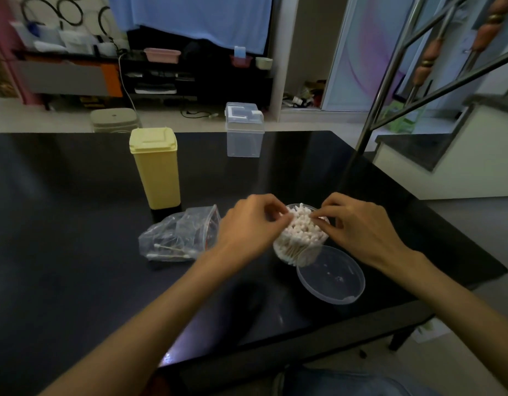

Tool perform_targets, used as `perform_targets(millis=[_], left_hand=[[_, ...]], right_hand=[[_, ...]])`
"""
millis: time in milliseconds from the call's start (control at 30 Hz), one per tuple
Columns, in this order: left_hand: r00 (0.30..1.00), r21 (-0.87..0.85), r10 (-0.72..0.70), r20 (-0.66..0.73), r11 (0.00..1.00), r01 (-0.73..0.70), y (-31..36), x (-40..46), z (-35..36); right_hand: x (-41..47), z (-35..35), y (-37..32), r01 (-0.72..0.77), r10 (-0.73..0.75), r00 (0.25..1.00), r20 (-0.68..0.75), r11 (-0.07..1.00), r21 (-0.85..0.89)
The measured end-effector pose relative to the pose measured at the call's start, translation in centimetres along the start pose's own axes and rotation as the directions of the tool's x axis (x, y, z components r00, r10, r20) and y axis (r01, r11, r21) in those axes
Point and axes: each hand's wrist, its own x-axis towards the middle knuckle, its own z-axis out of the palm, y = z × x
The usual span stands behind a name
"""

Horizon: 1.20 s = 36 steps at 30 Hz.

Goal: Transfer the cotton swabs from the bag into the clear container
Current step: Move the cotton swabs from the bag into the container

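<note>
Blue cloth [347, 381] sat at the very bottom edge, cut off, so it was hard to say what it was. Two bare arms reached forward over the black table [75, 224]. The picture was dim and a bit blurry.

Both hands met at the top of the clear container [299, 252], which stood upright and was packed full of cotton swabs [302, 227] with white tips up. The left hand [247, 224] had its fingers bent, and the thumb and first finger came together on some swab tips at the left side of the bunch. The right hand [358, 224] did the same at the right side, with its fingertips nipping the tips there. The hands hid part of the container rim, so how many swabs each one held was too small to tell.

A round clear lid [331, 274] lay flat on the table, just beside the container and nearer the person. Its far edge was hidden behind the container.

The plastic zip bag [178, 235] lay crumpled to the left of the left hand. A few swabs [172, 248] were left inside, though the crinkly plastic made them hard to count.

Behind the bag stood a tall yellow box with a lid [157, 167]. A clear box with a lid [244, 130] stood at the far edge of the table.
</note>
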Motion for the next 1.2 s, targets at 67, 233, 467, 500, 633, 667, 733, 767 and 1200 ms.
perform_targets(millis=[67, 233, 467, 500, 633, 667, 733, 767, 1200], left_hand=[[0.999, 0.031, -0.002, -0.052, 0.999, 0.003, -1.8, -1.4, -2.6], [0.976, 0.105, -0.169, -0.134, 0.977, 0.184, -6.3, -5.2, -7.9], [0.915, 0.162, -0.295, -0.274, 0.924, 0.346, -11.9, -7.2, -10.0], [0.915, 0.184, -0.312, -0.255, 0.914, 0.362, -12.6, -7.1, -9.9], [0.879, 0.157, -0.470, -0.078, 0.865, 0.476, -13.7, -7.0, -9.0], [0.864, 0.107, -0.502, -0.045, 0.857, 0.503, -13.8, -7.0, -8.9], [0.863, 0.066, -0.504, -0.016, 0.861, 0.504, -13.9, -6.9, -8.6], [0.874, 0.081, -0.486, -0.001, 0.871, 0.485, -13.9, -6.9, -8.5], [0.903, -0.314, -0.381, 0.200, 0.848, 0.427, -12.2, -6.4, -7.7]], right_hand=[[-0.3, -0.1, -0.2, -0.016, 0.019, 0.997, 0.075, 0.999, -0.033], [0.9, -1.8, -1.3, -0.217, 0.197, 0.971, 0.133, 0.962, 0.164], [4.5, -2.4, -11.9, -0.294, 0.122, 0.892, 0.435, 0.887, 0.355], [4.7, -1.2, -13.1, -0.304, 0.115, 0.856, 0.504, 0.900, 0.311], [4.6, 4.2, -15.4, -0.308, 0.107, 0.836, 0.539, 0.903, 0.299], [4.7, 5.1, -15.6, -0.305, 0.100, 0.851, 0.516, 0.893, 0.331], [4.6, 6.0, -15.5, -0.331, 0.092, 0.861, 0.501, 0.848, 0.414], [4.5, 6.4, -15.3, -0.362, 0.104, 0.865, 0.491, 0.808, 0.466], [4.0, 7.4, -14.9, -0.523, 0.260, 0.840, 0.477, 0.625, 0.579]])
